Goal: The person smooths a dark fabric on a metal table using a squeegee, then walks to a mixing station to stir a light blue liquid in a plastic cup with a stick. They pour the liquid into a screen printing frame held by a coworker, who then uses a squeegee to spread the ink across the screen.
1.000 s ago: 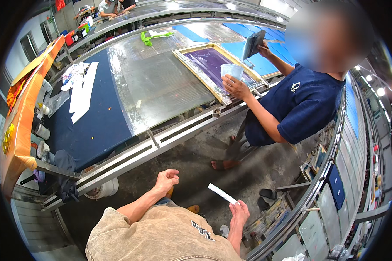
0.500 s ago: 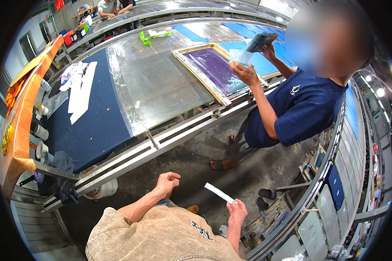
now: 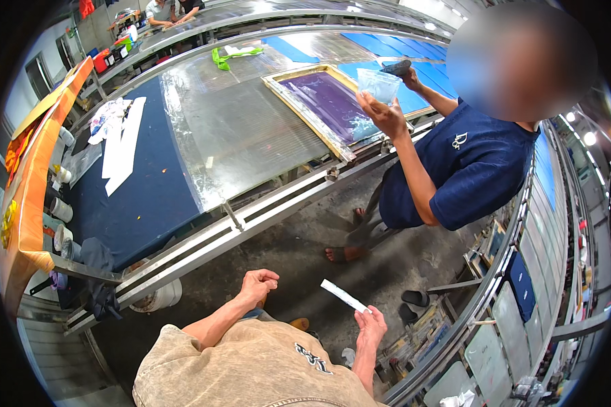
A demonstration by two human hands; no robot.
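Note:
My right hand (image 3: 370,327) grips one end of a narrow white strip (image 3: 345,296), which slants up and to the left over the floor. Whether it is paper or plastic I cannot tell. In front of my body, my left hand (image 3: 256,285) is closed with its fingers curled, and nothing shows in it. A co-worker in a dark blue T-shirt (image 3: 448,173) stands ahead to the right. That person holds up a clear plastic tub (image 3: 379,85) in one hand and a dark flat object (image 3: 396,68) in the other.
A long printing table (image 3: 244,136) with a metal rail (image 3: 265,220) runs ahead. On it lie a purple-meshed screen frame (image 3: 319,102), white strips (image 3: 125,152), blue sheets (image 3: 366,44) and a green cloth (image 3: 224,60). An orange-covered box (image 3: 34,203) stands left; slippers (image 3: 414,298) lie on the floor.
The co-worker has tilted the dark object lower, and the tub shows more upright. My hands and the white strip have hardly moved. The view has shifted slightly.

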